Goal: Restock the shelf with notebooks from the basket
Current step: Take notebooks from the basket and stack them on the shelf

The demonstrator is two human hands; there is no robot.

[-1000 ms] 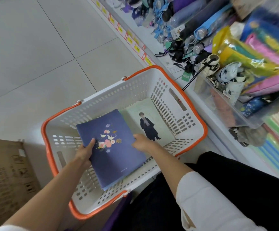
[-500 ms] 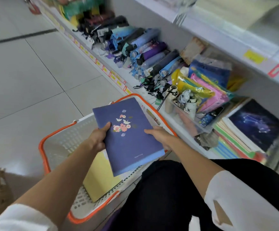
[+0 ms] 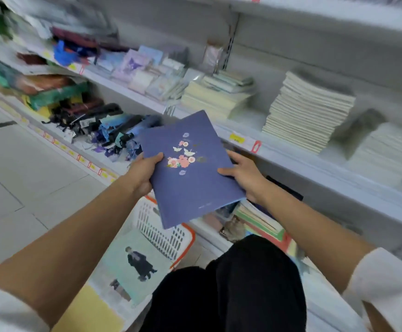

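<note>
A blue notebook [image 3: 190,185] with a flower print is held up in front of the shelf [image 3: 291,159]. My left hand [image 3: 142,172] grips its left edge, thumb on the cover. On the other side, my right hand [image 3: 244,174] grips the right edge the same way. Below lies the white basket with an orange rim [image 3: 168,233], holding a pale green notebook with a dark figure [image 3: 133,262] and a yellow one [image 3: 87,312].
Stacks of cream notebooks [image 3: 308,111] and white ones [image 3: 384,152] sit on the middle shelf, with small stationery [image 3: 147,73] to the left. Folded umbrellas [image 3: 109,130] fill the lower shelf. Colourful notebooks [image 3: 260,219] lie on the bottom shelf beside my dark-trousered knee [image 3: 231,283].
Both hands have lifted the blue notebook out of the basket and up toward the middle shelf. My head has turned up from the basket to the shelves.
</note>
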